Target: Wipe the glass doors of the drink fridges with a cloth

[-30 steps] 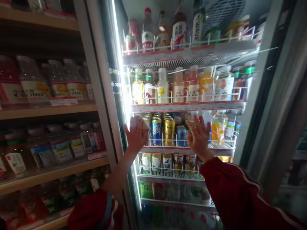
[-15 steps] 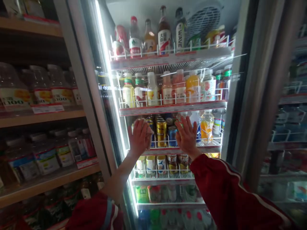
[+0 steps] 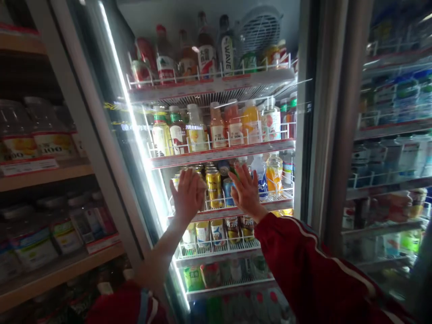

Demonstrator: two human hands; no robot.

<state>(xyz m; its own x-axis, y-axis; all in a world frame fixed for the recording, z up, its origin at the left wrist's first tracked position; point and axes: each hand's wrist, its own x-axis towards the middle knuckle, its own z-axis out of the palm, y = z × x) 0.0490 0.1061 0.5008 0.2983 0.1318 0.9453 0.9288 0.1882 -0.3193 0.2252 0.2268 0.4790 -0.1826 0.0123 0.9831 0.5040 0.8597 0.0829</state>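
Observation:
My left hand [image 3: 186,194] is raised in front of the drinks fridge, its palm turned forward and a pale, crumpled cloth [image 3: 201,191] under its fingers. Most of the cloth is hidden behind the hand. To its right, my right hand [image 3: 247,191] lies flat with fingers spread and nothing in it. Both palms appear to rest on the fridge's glass door, where reflections show. Behind the glass, between the hands, stand a gold can [image 3: 213,186] and a blue can [image 3: 228,191].
Lit fridge shelves [image 3: 222,153] hold bottles and cans behind white wire rails. A bright light strip [image 3: 130,112] runs down the left side. At left stands a wooden shelf [image 3: 43,177] with bottles; at right, past a metal frame [image 3: 351,112], are more stocked shelves.
The view has turned to the right, so the fridge sits further left in the picture. Both hands stay raised at about the same shelf height, the left still with the cloth.

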